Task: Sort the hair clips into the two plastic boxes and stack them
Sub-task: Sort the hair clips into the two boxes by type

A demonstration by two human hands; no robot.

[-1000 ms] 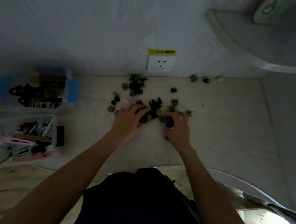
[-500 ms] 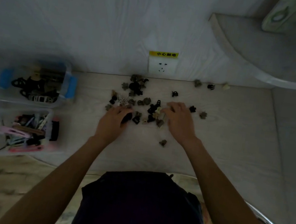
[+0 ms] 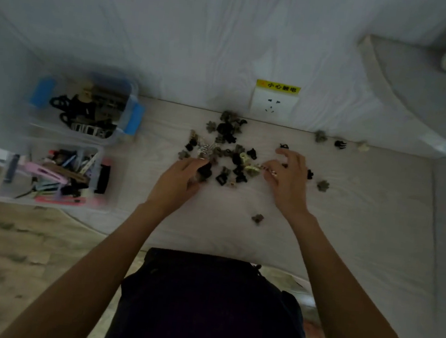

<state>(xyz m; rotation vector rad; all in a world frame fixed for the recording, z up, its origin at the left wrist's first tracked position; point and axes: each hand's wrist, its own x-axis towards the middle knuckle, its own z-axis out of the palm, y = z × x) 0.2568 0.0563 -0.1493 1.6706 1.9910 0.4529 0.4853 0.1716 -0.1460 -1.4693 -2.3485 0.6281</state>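
At far left the two plastic boxes are sitting side by side on the white surface (image 3: pixel 350 228) — the blue-latched box (image 3: pixel 82 106) holding dark claw clips, the nearer box (image 3: pixel 48 171) holding long coloured ones. The left hand (image 3: pixel 179 183) is curling over a black clip (image 3: pixel 205 170), having slid leftward since a second ago. The pile of small clips (image 3: pixel 229 152) is thinning and spreading out. The right hand (image 3: pixel 288 183) is pinching a small clip, having moved right — gathering goes on, nothing boxed from this handful yet.
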